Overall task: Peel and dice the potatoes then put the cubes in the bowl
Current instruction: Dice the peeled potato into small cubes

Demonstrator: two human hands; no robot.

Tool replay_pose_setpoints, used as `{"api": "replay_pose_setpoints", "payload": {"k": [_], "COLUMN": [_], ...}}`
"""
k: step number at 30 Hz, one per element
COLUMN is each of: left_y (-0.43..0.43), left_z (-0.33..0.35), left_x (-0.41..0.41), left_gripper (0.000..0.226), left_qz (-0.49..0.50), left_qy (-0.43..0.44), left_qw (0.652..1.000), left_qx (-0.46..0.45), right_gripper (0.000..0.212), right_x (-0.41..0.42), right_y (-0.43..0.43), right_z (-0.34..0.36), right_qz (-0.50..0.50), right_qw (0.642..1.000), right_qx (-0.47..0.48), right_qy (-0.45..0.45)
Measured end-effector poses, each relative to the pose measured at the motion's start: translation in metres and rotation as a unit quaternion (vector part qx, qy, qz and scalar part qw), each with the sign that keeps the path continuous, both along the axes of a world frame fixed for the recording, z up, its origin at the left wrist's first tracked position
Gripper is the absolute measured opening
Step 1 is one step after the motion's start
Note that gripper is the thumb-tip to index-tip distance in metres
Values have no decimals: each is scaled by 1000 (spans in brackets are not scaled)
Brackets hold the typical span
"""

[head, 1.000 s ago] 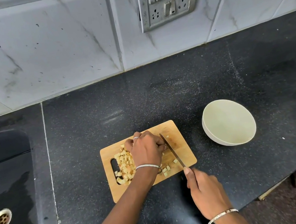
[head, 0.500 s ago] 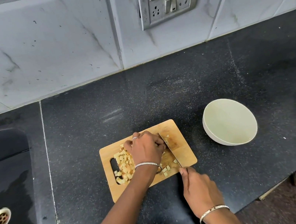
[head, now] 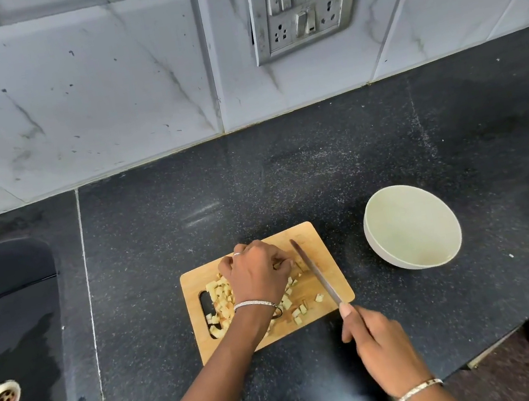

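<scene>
A wooden cutting board (head: 318,243) lies on the black counter. Pale potato cubes (head: 220,299) are piled on its left half, with a few loose ones near its front edge. My left hand (head: 257,272) sits curled over a potato piece at the board's middle, its fingertips pinching it; most of that piece is hidden. My right hand (head: 379,341) grips the knife (head: 316,272) by its handle, forefinger along the spine, with the blade lying across the board just right of my left fingers. A pale bowl (head: 414,234), with nothing in it, stands to the right of the board.
A dark sink (head: 12,344) with a metal drain (head: 2,400) sits at the left. Marble wall tiles and a switch panel (head: 301,3) rise behind the counter. The counter's front edge runs at the lower right, with floor below.
The knife blade has shifted a little to the right and my right hand has drawn back toward me. My left hand stays on the potato piece.
</scene>
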State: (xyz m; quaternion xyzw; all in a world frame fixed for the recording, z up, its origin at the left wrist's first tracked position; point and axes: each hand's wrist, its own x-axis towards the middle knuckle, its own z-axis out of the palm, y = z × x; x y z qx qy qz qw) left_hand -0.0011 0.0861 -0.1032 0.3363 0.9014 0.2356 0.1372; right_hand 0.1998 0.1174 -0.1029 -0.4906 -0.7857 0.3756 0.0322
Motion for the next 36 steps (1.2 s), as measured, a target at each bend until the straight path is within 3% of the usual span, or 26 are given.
{"api": "replay_pose_setpoints", "payload": {"k": [3, 8, 13, 20, 28, 31, 36], "left_y": [-3, -18, -40, -62, -74, -76, -67], "left_z": [3, 7, 12, 16, 17, 15, 15], "left_x": [-1, -11, -26, -34, -26, -20, -10], "left_gripper": [6, 14, 19, 20, 18, 23, 38], "left_qz": [5, 10, 21, 54, 50, 3, -155], "left_qy": [-25, -64, -84, -125, -153, -118, 84], "left_qw": [999, 992, 983, 972, 967, 978, 981], "left_qx": [30, 104, 161, 190, 197, 175, 78], "right_gripper": [53, 49, 43, 44, 52, 55, 52], "right_x": [-2, -6, -11, -8, -7, -8, -4], "right_y": [8, 11, -16, -13, -11, -16, -9], "right_z": [4, -7, -9, 0, -5, 1, 25], "right_qz": [-1, 36, 64, 27, 78, 71, 67], "right_qw": [1000, 993, 996, 998, 993, 995, 997], "right_qx": [26, 67, 42, 52, 62, 49, 31], "right_qy": [1, -94, -55, -18, -68, -55, -22]}}
